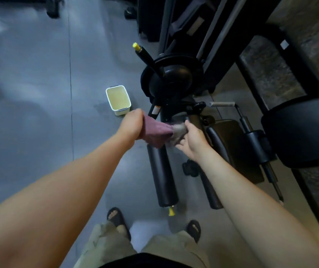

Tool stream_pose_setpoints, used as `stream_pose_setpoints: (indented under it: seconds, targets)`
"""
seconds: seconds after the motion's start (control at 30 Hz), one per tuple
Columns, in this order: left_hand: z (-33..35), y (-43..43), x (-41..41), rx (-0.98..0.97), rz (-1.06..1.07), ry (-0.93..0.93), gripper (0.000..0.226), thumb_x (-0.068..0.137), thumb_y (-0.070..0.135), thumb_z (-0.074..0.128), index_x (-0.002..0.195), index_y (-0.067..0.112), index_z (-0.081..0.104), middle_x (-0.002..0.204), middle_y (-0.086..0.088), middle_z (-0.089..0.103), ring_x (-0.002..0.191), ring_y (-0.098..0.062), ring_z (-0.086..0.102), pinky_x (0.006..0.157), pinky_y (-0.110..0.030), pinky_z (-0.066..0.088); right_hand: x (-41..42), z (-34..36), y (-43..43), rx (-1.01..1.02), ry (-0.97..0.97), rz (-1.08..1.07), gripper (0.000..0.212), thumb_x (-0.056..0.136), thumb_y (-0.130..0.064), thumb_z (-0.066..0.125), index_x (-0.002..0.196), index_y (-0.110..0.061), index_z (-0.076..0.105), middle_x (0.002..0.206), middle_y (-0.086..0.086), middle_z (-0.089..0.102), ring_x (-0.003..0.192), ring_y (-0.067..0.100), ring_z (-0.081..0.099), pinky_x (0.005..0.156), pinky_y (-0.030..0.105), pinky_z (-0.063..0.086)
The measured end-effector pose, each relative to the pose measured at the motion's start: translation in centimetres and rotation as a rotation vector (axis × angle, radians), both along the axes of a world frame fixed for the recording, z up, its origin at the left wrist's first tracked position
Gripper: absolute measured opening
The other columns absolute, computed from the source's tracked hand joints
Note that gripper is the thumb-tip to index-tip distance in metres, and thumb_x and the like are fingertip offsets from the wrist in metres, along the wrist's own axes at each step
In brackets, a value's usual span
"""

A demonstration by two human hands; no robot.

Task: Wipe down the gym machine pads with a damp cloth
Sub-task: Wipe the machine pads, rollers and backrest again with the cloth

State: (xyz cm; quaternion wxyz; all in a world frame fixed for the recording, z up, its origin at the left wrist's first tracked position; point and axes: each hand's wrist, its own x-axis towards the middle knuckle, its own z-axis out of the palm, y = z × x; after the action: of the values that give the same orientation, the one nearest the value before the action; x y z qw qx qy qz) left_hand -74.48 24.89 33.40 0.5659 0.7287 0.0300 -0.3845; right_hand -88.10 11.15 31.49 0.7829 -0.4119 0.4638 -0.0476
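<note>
Hands [133, 124] [190, 141] gripping cloth [154, 132], roller pad [162, 176] below

No text readable: white sticker [156, 110] on gym machine [174, 78], 12 o'clock of centre, is too blurred.

— What's underfoot?
— A smooth grey floor [29, 93] fills the left and centre of the frame. A thin dark seam [70, 74] runs top to bottom, left of centre.
— And the right side?
— Dark speckled matting [270, 80], from the upper right down the right edge.
— Any furniture?
— A black frame base [53, 10] in the upper left corner, too blurred to identify.
— The light?
— Dim, with a pale, soft sheen on the floor at upper left.
</note>
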Motion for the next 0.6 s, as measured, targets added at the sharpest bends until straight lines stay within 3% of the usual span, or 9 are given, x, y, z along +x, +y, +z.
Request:
stream_pose_setpoints:
  seconds: [0.07, 0.13, 0.2, 0.23, 0.3, 0.37, 0.47, 0.53, 0.6]
  targets:
    - [0.7, 1.7, 3.3, -0.037, 0.061, 0.029, 0.018, 0.091, 0.015, 0.041, 0.074, 0.021, 0.043, 0.065, -0.001, 0.039, 0.049, -0.017, 0.039, 0.043, -0.02, 0.029, 2.8, 0.6, 1.6, -0.001, 0.019, 0.143, 0.048, 0.102, -0.056, 0.049, 0.125, -0.014, 0.058, 0.124, 0.015, 0.068, 0.115, 0.034, 0.067, 0.09, 0.047, 0.057]
    - [1.4, 3.6, 6.9, -0.07, 0.078, 0.03, 0.022, 0.089, 0.015, 0.043, 0.069, 0.023, 0.041, 0.059, 0.0, 0.038, 0.04, -0.016, 0.036, 0.037, -0.015, 0.022, 5.8, 0.9, 3.2, -0.118, 0.043, 0.261, 0.02, 0.101, -0.028, 0.062, 0.108, -0.014, 0.049, 0.105, 0.018, 0.065, 0.102, 0.037, 0.071, 0.079, 0.039, 0.058]
    - [2.2, 5.1, 9.8, -0.097, 0.045, 0.033, 0.021, 0.085, 0.016, 0.044, 0.067, 0.025, 0.039, 0.061, 0.001, 0.04, 0.051, -0.02, 0.039, 0.04, -0.021, 0.025, 8.4, 1.5, 4.6, -0.182, 0.086, 0.296, 0.029, 0.097, 0.004, 0.056, 0.116, -0.012, 0.042, 0.093, 0.018, 0.057, 0.077, 0.026, 0.065, 0.065, 0.031, 0.052]
    - [2.7, 5.6, 10.9, -0.102, 0.009, 0.028, 0.019, 0.083, 0.017, 0.045, 0.067, 0.025, 0.039, 0.062, 0.0, 0.04, 0.056, -0.021, 0.039, 0.043, -0.023, 0.025, 9.4, 1.7, 5.2, -0.186, 0.082, 0.307, 0.037, 0.095, 0.009, 0.053, 0.125, -0.01, 0.042, 0.091, 0.017, 0.057, 0.069, 0.02, 0.061, 0.062, 0.03, 0.05]
    - [3.7, 6.9, 13.4, -0.112, -0.079, -0.01, 0.013, 0.078, 0.019, 0.047, 0.067, 0.024, 0.041, 0.063, -0.002, 0.039, 0.057, -0.021, 0.037, 0.046, -0.024, 0.025, 12.4, 1.6, 6.1, -0.214, 0.065, 0.405, 0.045, 0.094, 0.007, 0.052, 0.135, -0.01, 0.047, 0.098, 0.015, 0.061, 0.069, 0.015, 0.059, 0.065, 0.029, 0.048]
    - [4.8, 7.8, 15.7, -0.166, -0.152, -0.024, 0.001, 0.072, 0.02, 0.048, 0.072, 0.021, 0.048, 0.069, -0.007, 0.04, 0.06, -0.022, 0.037, 0.051, -0.026, 0.03, 15.3, 1.4, 7.2, -0.22, -0.026, 0.523, 0.05, 0.087, -0.001, 0.053, 0.135, -0.015, 0.054, 0.109, 0.007, 0.064, 0.084, 0.012, 0.058, 0.078, 0.029, 0.045]
    - [5.9, 8.5, 19.3, -0.173, -0.236, -0.071, 0.017, 0.084, 0.014, 0.041, 0.071, 0.021, 0.049, 0.068, -0.006, 0.039, 0.057, -0.022, 0.037, 0.05, -0.028, 0.026, 19.7, 1.8, 9.1, -0.238, -0.161, 0.646, 0.043, 0.078, -0.016, 0.063, 0.122, -0.022, 0.064, 0.106, -0.011, 0.071, 0.099, 0.006, 0.058, 0.091, 0.031, 0.039]
    - [5.7, 8.4, 22.5, -0.111, -0.229, -0.149, 0.024, 0.088, 0.013, 0.042, 0.068, 0.022, 0.05, 0.063, -0.004, 0.039, 0.052, -0.022, 0.034, 0.047, -0.025, 0.021, 22.7, 1.4, 9.3, -0.333, -0.22, 0.623, 0.041, 0.081, -0.018, 0.068, 0.12, -0.006, 0.066, 0.109, -0.001, 0.073, 0.105, 0.01, 0.063, 0.098, 0.028, 0.044]
    - [4.2, 8.2, 26.3, -0.049, -0.138, -0.197, 0.021, 0.093, 0.01, 0.043, 0.078, 0.019, 0.055, 0.057, -0.001, 0.045, 0.045, -0.02, 0.037, 0.044, -0.021, 0.022, 25.8, 1.0, 8.8, -0.407, -0.246, 0.547, 0.037, 0.085, -0.011, 0.067, 0.115, 0.01, 0.065, 0.103, 0.008, 0.072, 0.096, 0.013, 0.066, 0.093, 0.026, 0.049]
